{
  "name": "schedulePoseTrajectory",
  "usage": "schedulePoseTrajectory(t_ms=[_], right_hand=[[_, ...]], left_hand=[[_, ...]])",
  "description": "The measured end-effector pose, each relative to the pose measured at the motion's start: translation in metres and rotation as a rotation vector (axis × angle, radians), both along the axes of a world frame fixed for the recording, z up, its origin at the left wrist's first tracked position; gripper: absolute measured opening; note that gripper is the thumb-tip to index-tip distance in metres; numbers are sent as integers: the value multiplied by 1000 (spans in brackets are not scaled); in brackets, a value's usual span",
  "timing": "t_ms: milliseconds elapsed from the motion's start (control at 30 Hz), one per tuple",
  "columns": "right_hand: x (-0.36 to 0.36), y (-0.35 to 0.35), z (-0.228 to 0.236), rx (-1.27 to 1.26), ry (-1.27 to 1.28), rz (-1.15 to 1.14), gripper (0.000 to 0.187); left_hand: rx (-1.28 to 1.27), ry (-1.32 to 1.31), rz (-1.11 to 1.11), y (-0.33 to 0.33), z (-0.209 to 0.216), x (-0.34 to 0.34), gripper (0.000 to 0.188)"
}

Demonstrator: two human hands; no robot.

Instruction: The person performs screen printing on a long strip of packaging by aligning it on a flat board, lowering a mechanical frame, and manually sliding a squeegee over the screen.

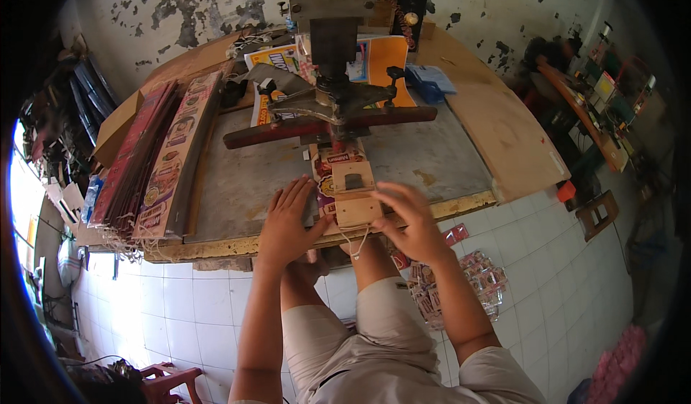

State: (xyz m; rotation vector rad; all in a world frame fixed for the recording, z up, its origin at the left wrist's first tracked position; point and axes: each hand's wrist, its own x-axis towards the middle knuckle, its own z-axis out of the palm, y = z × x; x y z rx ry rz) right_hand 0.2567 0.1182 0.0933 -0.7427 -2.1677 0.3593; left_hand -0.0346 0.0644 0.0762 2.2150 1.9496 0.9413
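Observation:
A small light-wood block (358, 208) with a dark patch on its upper half lies at the table's front edge, over a colourful printed cardboard strip (322, 177). A pale cord (358, 248) hangs from the block's near end. My left hand (288, 220) rests beside the strip with its fingers stretched out and its thumb close to the strip's near end. At the block's right side my right hand (408, 220) has thumb and fingers apart; whether the fingertips touch the wood I cannot tell. Just beyond, a press with a red crossbar (403, 116) stands over the strip's far end.
Stacked printed cardboard strips (176, 163) fill the table's left side. Printed sheets (389, 51) and a blue plastic packet (430, 80) lie behind the press. Below the table at right, a pile of small printed pieces (461, 285) covers some floor tiles. A red stool (169, 382) stands at lower left.

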Motion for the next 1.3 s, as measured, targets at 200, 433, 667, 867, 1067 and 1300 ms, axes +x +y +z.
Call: schedulePoseTrajectory(t_ms=[200, 433, 667, 867, 1067, 1300], right_hand=[[118, 54, -41, 98, -247, -501, 59], [116, 6, -6, 61, -393, -349, 62], [124, 0, -15, 100, -294, -287, 44], [73, -52, 10, 246, -59, -288, 42], [12, -81, 26, 397, -46, -37, 42], [9, -39, 43, -263, 473, 316, 76]], left_hand=[[48, -13, -39, 3, 0, 4, 76], [95, -81, 3, -5, -2, -1, 74], [181, -156, -48, -12, 10, -1, 67], [-109, -492, -456, -72, 33, 64, 59], [-216, -1290, -307, -87, 33, 107, 36], [-118, -1349, -547, -66, 50, 69, 15]])
